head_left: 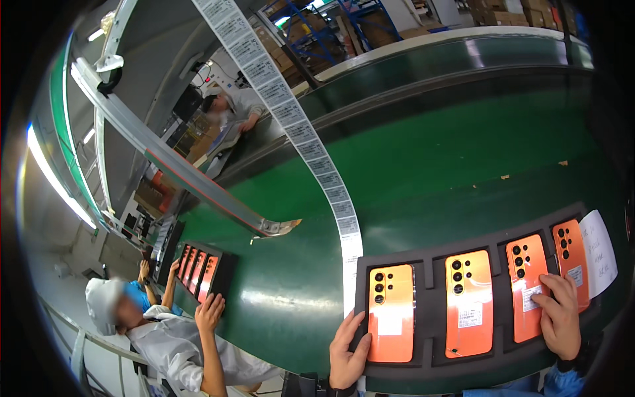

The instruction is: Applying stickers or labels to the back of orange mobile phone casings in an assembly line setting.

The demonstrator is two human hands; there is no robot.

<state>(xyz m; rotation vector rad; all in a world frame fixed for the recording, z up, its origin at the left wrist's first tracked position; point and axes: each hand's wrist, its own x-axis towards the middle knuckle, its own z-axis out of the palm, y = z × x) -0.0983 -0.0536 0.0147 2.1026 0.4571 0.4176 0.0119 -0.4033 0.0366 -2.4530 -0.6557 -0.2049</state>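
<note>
A black foam tray (430,311) lies in front of me with several orange smartphones in its slots, camera ends facing away. My left hand (348,351) holds the tray's left edge, thumb over the rim beside the leftmost phone (391,317). On the third phone (521,264), the fingertips of my right hand (561,319) rest on a white label (531,299), fingers loosely extended. The second phone (471,278) and the rightmost phone (565,241) also bear white labels. A long strip of printed labels (297,129) runs down from above to the tray's left side.
A handwritten paper sheet (600,255) sticks out at the tray's right. Green work surface (423,152) stretches beyond. A metal post (198,182) stands on it. At left, a co-worker (159,347) handles another tray (213,278) of orange phones; another person (231,109) works farther back.
</note>
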